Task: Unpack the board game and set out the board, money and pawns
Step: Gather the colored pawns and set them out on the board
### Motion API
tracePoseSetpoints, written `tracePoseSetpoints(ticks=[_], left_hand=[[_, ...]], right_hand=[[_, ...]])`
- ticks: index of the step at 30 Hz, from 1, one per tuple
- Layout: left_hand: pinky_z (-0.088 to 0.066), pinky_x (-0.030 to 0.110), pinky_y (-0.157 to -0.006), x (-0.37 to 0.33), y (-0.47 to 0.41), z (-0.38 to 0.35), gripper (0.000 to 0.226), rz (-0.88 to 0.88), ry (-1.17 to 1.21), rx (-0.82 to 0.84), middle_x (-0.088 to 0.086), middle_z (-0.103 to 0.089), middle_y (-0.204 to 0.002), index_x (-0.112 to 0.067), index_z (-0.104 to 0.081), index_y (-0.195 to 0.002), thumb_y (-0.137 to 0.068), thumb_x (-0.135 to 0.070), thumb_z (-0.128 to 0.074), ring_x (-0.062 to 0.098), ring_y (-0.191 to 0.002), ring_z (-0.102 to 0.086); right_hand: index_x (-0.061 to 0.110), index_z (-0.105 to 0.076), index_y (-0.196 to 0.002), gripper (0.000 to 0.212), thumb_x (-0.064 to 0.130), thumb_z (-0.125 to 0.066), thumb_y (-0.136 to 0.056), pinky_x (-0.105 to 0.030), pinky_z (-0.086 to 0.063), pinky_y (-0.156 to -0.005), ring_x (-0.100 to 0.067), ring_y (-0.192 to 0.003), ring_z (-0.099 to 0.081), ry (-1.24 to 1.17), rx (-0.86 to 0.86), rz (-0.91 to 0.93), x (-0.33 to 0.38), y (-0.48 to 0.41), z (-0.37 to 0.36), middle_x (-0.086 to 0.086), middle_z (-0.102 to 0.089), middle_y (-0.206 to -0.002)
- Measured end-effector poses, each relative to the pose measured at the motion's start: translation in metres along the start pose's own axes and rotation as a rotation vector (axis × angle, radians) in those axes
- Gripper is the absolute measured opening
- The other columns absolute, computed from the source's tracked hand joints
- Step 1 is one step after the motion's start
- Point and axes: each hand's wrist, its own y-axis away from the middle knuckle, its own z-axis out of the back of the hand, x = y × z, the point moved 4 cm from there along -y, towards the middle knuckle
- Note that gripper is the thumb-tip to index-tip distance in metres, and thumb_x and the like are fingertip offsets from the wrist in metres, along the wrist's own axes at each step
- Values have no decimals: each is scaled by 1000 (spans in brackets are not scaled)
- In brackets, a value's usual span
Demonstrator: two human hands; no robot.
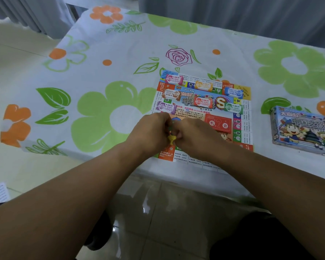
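Over the near part of the board [195, 112], which is lying flat on the flowered table [120, 53], the right grip [193, 136] is pinching a yellow pawn [171, 139]; the left grip [150, 134] is curling against it, its hold impossible to tell; money stacks [203, 102] are sitting across the board's far half; the game box [304, 130] is lying well apart, rightward.

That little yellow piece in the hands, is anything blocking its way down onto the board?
Nothing visible. The yellow pawn is held between the left hand and right hand, over the board; the money stacks lie farther back.
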Motion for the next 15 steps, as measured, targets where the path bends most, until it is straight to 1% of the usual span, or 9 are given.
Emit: tracePoseSetpoints(ticks=[6,11,15], left_hand=[[-55,35,-78,1,0,3,26,10,37,-22,-2,-71,-92,-18,-65,-97,-76,-2,-64,18,-85,-67],[-56,33,-76,5,1,9,27,41,55,-25,-5,-69,-87,-19,-64,-95,-76,0,-63,17,-83,-66],[-53,30,-74,6,3,9,27,59,25,-9,-5,-70,-92,-20,-64,-100,-77,-4,-64,17,-85,-64]], right_hand=[[10,-63,-104,13,10,-60,-91,-41,-55,-74,-26,-86,-64,-16,-4,-4,0,0,1,-7,-66,-94],[14,-65,-97,12,7,-57,-91,-39,-54,-73,-25,-85,-61,-13,-50,-18,-5,0,7,-6,-64,-96],[15,-67,-99,16,5,-58,-90,-44,-57,-75,-24,-84,-63,3,-21,-45,-8,0,6,-6,-65,-97]])
